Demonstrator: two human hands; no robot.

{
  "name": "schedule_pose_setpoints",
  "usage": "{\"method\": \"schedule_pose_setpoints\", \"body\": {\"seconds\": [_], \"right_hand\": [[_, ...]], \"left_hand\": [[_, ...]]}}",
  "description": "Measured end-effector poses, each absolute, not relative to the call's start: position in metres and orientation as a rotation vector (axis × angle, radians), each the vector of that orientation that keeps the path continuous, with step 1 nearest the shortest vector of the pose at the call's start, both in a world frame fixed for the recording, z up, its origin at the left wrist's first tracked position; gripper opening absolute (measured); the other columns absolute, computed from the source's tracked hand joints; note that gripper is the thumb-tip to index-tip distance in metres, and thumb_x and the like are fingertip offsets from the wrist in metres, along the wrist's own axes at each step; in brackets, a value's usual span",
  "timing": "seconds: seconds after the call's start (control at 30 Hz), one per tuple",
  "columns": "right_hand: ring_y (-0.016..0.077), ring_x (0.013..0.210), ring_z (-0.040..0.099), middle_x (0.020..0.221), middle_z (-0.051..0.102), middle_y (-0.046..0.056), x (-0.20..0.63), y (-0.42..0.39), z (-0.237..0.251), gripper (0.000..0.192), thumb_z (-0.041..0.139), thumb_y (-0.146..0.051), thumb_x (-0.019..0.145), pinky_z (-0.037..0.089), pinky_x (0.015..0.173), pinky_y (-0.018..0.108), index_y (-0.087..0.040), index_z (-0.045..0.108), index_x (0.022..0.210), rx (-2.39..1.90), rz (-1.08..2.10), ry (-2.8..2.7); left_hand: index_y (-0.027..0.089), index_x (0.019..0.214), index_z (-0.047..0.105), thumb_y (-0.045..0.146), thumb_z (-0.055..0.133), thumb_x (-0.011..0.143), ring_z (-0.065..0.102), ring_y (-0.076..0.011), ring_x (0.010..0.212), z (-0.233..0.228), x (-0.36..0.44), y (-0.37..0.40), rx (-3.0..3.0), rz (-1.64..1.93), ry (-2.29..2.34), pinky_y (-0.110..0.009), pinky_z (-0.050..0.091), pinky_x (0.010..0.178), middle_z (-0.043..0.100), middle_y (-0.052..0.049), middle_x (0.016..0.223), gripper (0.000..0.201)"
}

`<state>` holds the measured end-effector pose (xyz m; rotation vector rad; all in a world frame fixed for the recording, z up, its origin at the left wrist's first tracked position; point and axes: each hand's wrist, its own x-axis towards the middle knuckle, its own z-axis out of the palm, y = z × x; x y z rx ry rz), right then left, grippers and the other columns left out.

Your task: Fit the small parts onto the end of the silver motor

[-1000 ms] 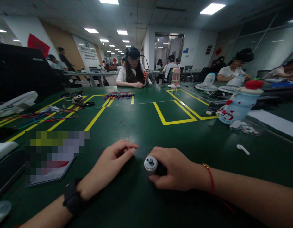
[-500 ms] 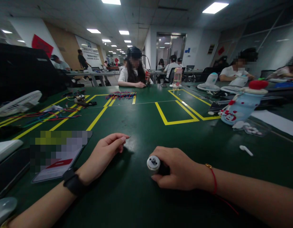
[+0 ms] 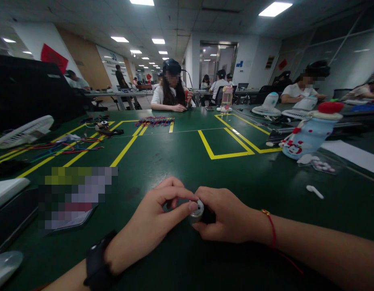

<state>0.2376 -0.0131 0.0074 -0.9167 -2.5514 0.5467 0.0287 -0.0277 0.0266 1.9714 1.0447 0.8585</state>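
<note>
My right hand (image 3: pixel 227 216) is wrapped round a small cylindrical motor (image 3: pixel 196 213) and holds it upright on the green table, its silver end face up. A dark hole shows in that face; the rest is covered by fingers. My left hand (image 3: pixel 162 208) reaches over from the left, thumb and forefinger pinched together at the top of the motor. Whatever sits between those fingertips is too small or too hidden to make out. A black band is on my left wrist.
On the green table (image 3: pixel 162 157) are yellow tape marks, a heap of coloured wires (image 3: pixel 155 122), a blue bottle (image 3: pixel 311 135), a white earbud (image 3: pixel 314 191) and a card (image 3: pixel 80 210). A white mouse (image 3: pixel 7 262) lies at lower left. A person (image 3: pixel 171 91) sits opposite.
My left hand has moved right, from open table to the top of the motor, its fingertips now covering the shaft. My right hand stays in place round the motor.
</note>
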Motion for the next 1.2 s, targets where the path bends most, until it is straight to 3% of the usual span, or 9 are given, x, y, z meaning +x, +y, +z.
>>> {"method": "schedule_pose_setpoints", "body": {"seconds": [0.1,0.3,0.6,0.77,0.9,1.03,1.2], "right_hand": [[0.0126,0.068,0.048,0.086,0.058,0.001,0.239,-0.014,0.009,0.025,0.064,-0.032,0.074,0.034,0.058,0.024,-0.018,0.056,0.093,-0.903,0.559,-2.547],[0.0137,0.071,0.050,0.088,0.059,0.002,0.240,-0.014,0.010,0.030,0.065,-0.032,0.074,0.037,0.062,0.025,-0.018,0.058,0.099,-0.901,0.584,-2.546],[0.0135,0.071,0.050,0.088,0.059,0.002,0.239,-0.012,0.006,0.029,0.066,-0.029,0.072,0.037,0.061,0.024,-0.017,0.058,0.097,-0.904,0.602,-2.528],[0.0135,0.072,0.050,0.090,0.060,0.002,0.239,-0.012,0.007,0.029,0.066,-0.028,0.072,0.037,0.062,0.025,-0.018,0.057,0.098,-0.890,0.617,-2.527],[0.0140,0.074,0.051,0.091,0.060,0.003,0.239,-0.013,0.010,0.028,0.065,-0.028,0.074,0.038,0.064,0.025,-0.018,0.057,0.099,-0.892,0.629,-2.533],[0.0143,0.075,0.051,0.091,0.060,0.003,0.240,-0.014,0.011,0.028,0.065,-0.029,0.074,0.038,0.065,0.025,-0.018,0.057,0.099,-0.892,0.627,-2.538],[0.0141,0.073,0.050,0.090,0.060,0.003,0.239,-0.014,0.012,0.028,0.065,-0.029,0.073,0.038,0.063,0.025,-0.018,0.057,0.098,-0.915,0.636,-2.542]], "left_hand": [[0.028,0.095,0.071,0.034,0.061,0.088,0.052,-0.0157,0.073,0.026,0.019,-0.022,1.882,0.925,1.053,-0.028,0.040,0.064,0.052,0.000,0.084,0.014],[0.031,0.089,0.076,0.031,0.068,0.083,0.053,-0.0166,0.079,0.017,-0.004,-0.007,2.098,0.564,0.987,-0.028,0.040,0.072,0.053,0.001,0.083,0.010],[0.036,0.090,0.075,0.035,0.069,0.083,0.054,-0.0187,0.088,0.006,-0.001,-0.005,2.357,0.383,0.991,-0.032,0.035,0.084,0.059,0.002,0.085,0.010],[0.028,0.100,0.072,0.035,0.058,0.089,0.058,-0.0190,0.082,0.010,-0.008,-0.001,2.112,0.560,1.094,-0.029,0.043,0.073,0.063,-0.002,0.089,0.019],[0.025,0.098,0.071,0.037,0.056,0.088,0.061,-0.0232,0.088,0.011,-0.015,0.006,1.897,0.818,1.281,-0.032,0.045,0.075,0.069,-0.004,0.095,0.022],[0.025,0.103,0.069,0.038,0.055,0.088,0.062,-0.0228,0.087,0.010,-0.017,0.007,1.858,0.826,1.366,-0.031,0.044,0.075,0.069,-0.003,0.094,0.023],[0.022,0.088,0.065,0.027,0.055,0.086,0.061,-0.0208,0.085,0.006,-0.017,0.007,1.908,0.893,1.330,-0.031,0.044,0.077,0.065,-0.003,0.091,0.012]]}}
